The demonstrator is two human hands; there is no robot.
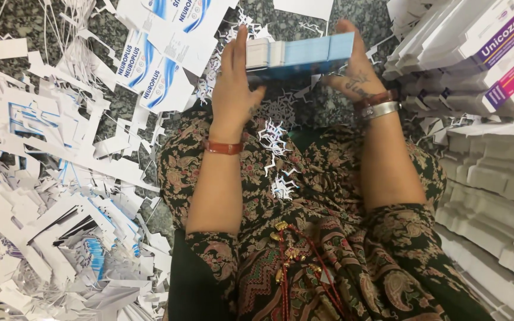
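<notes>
Head view showed left hand [233, 83] and right hand [355, 71] clamped on a blue card stack [298, 52], squaring it up near the top middle.

My one view comes from the head camera, looking steeply down over my lap [304, 238] from close above. It faces away from me toward the stone floor [19, 24] at the far edge, paper offcuts [60, 196] left, stacked card sheets [495, 178] right.

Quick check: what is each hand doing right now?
Left hand: closed on one end of the stack of blue-and-white flat cartons.
Right hand: closed on the other end.
</notes>
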